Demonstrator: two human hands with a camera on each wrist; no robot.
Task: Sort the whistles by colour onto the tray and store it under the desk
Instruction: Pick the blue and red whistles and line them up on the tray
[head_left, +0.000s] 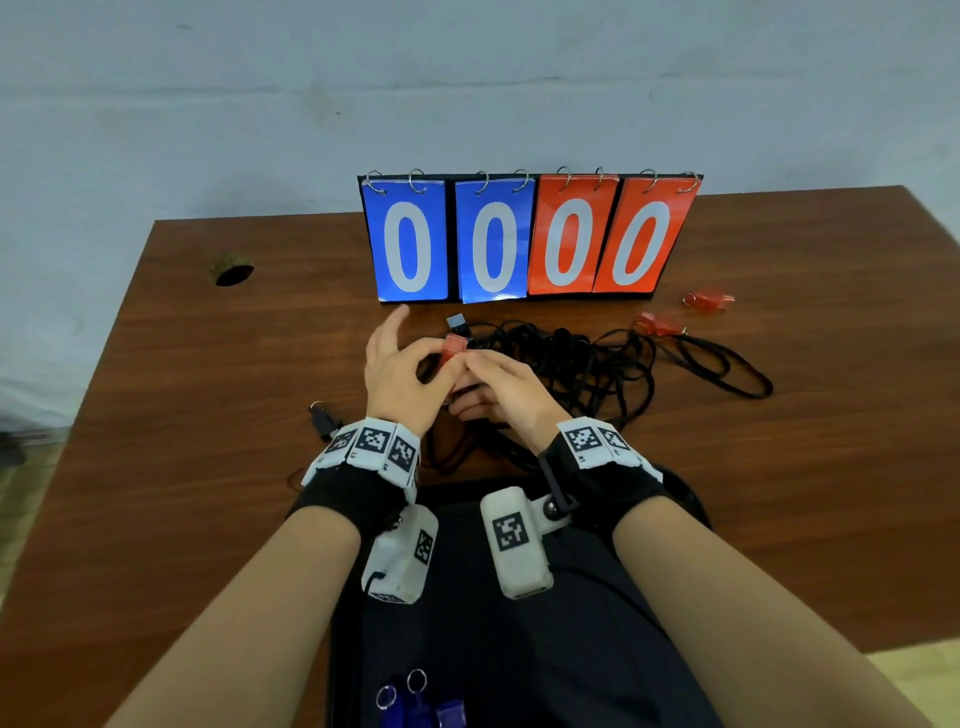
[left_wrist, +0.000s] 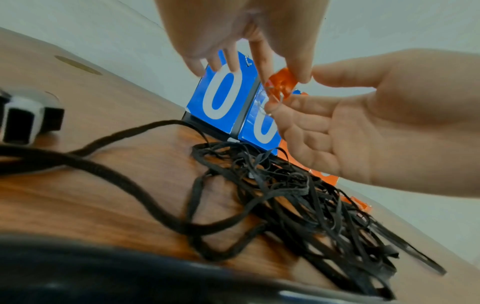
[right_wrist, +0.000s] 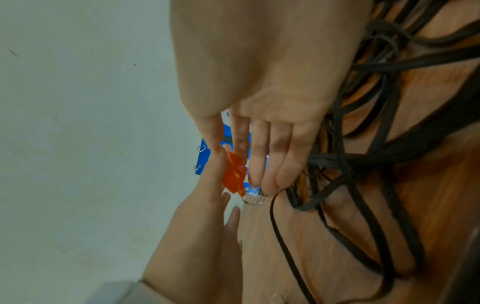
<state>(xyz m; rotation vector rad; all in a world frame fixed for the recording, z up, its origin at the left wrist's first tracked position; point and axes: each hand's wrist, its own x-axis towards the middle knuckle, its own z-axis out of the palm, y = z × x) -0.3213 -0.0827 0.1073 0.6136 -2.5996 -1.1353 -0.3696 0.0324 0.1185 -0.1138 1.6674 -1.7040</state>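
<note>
Nearest, blue whistles (head_left: 415, 701) lie on the dark tray (head_left: 519, 649) at the counter's (head_left: 182, 467) near edge. Above the counter, the left hand (head_left: 397, 371) pinches a red whistle (head_left: 453, 349) between thumb and forefinger, other fingers spread; the right hand (head_left: 498, 395) pinches its metal ring (left_wrist: 270, 102). Beyond lies a tangle of black lanyards (head_left: 587, 364), two more red whistles (head_left: 709, 300) to the right, then the scoreboard (head_left: 530, 239) reading zeros.

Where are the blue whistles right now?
In the head view the blue whistles lie at the bottom edge on the dark tray, between the person's forearms, nearer than the tangled black cords.
</note>
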